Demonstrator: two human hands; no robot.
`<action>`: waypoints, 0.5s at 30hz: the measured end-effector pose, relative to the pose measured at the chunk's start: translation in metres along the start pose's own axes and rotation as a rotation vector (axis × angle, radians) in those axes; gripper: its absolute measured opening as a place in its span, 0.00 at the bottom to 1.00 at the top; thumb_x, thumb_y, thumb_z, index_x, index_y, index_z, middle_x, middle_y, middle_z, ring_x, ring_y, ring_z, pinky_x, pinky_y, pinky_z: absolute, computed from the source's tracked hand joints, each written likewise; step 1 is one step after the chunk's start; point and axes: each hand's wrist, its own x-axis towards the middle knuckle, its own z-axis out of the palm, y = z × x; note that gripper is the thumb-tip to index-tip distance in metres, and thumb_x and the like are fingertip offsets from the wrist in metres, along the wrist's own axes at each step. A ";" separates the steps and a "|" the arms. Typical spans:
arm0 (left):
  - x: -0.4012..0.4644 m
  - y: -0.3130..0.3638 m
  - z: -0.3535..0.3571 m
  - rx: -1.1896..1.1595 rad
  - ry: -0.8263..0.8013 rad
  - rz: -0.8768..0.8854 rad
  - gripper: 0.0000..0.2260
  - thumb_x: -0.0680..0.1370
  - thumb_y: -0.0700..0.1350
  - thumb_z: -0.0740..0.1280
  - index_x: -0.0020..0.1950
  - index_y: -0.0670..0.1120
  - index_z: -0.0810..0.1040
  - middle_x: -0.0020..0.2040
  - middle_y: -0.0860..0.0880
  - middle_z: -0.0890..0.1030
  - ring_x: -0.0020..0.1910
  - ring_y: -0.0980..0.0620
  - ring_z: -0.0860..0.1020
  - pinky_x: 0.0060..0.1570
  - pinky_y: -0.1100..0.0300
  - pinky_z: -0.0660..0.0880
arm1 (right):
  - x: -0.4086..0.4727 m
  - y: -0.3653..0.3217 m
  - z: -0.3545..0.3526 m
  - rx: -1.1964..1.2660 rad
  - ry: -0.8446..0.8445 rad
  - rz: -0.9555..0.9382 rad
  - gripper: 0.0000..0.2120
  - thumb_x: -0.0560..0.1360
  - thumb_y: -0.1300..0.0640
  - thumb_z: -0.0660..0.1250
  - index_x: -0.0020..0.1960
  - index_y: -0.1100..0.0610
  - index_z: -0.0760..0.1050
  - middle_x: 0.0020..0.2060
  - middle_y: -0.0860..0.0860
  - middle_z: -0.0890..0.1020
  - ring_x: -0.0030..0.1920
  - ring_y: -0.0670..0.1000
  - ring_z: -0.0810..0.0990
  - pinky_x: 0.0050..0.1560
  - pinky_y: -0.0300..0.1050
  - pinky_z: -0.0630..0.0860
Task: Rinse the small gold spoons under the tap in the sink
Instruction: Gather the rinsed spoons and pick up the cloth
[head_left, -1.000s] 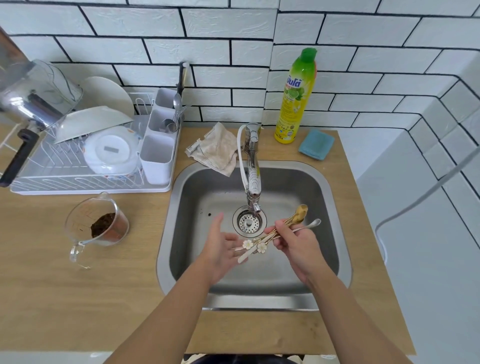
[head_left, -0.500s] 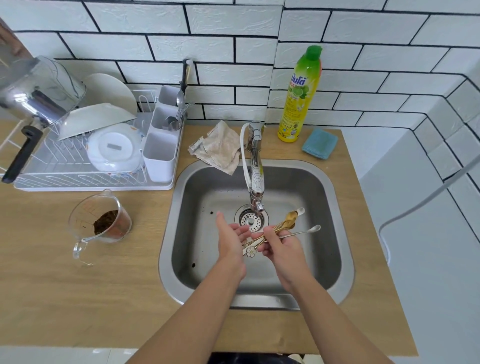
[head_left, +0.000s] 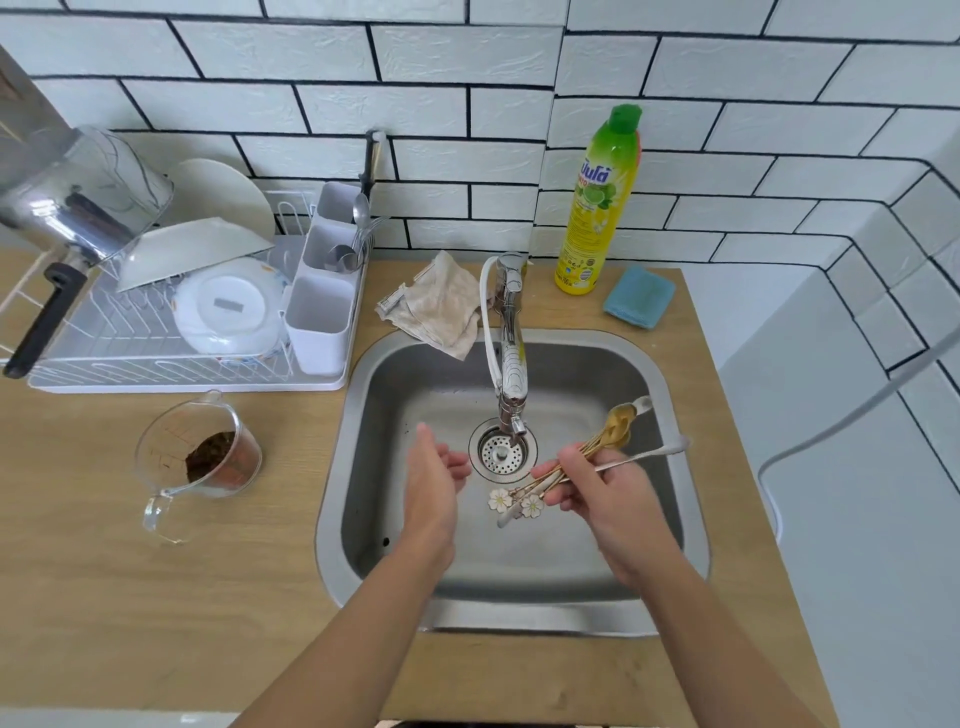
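My right hand (head_left: 605, 491) grips a bundle of small gold spoons (head_left: 615, 428) with white flower ends, along with a silver spoon, over the steel sink (head_left: 670, 525), to the right of the drain. The bowls point up and right, the flower ends down and left. The chrome tap (head_left: 511, 364) reaches over the drain; I cannot tell whether water runs. My left hand (head_left: 431, 480) hovers left of the drain with fingers relaxed, holding nothing, apart from the spoons.
A white dish rack (head_left: 171, 332) with bowls, a pot and a cutlery holder stands back left. A glass measuring cup (head_left: 200, 460) with brown grounds sits left of the sink. A rag (head_left: 441, 304), a yellow soap bottle (head_left: 597, 208) and a blue sponge (head_left: 639, 296) lie behind the sink.
My hands have drawn apart: the left hand has left the spoon handles and moved left, and the right hand has carried the spoons a little to the right.
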 end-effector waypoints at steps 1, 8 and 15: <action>0.003 0.007 -0.007 -0.013 0.017 0.047 0.23 0.82 0.61 0.53 0.51 0.42 0.74 0.45 0.43 0.81 0.44 0.46 0.79 0.53 0.51 0.77 | -0.001 -0.014 0.000 -0.012 -0.035 -0.037 0.16 0.82 0.53 0.66 0.52 0.68 0.80 0.42 0.57 0.88 0.35 0.46 0.83 0.37 0.37 0.78; 0.032 0.103 -0.053 -0.117 0.136 0.330 0.17 0.80 0.58 0.54 0.46 0.47 0.74 0.41 0.47 0.83 0.43 0.49 0.81 0.56 0.51 0.78 | 0.041 -0.112 0.058 -0.066 -0.202 -0.300 0.10 0.83 0.54 0.65 0.48 0.59 0.79 0.44 0.57 0.88 0.34 0.48 0.85 0.36 0.37 0.78; 0.080 0.185 -0.085 0.035 0.334 0.576 0.20 0.77 0.59 0.53 0.53 0.45 0.74 0.48 0.47 0.83 0.50 0.47 0.81 0.56 0.50 0.75 | 0.131 -0.138 0.168 -0.186 -0.099 -0.384 0.16 0.83 0.53 0.65 0.38 0.46 0.83 0.39 0.51 0.89 0.33 0.44 0.82 0.38 0.38 0.80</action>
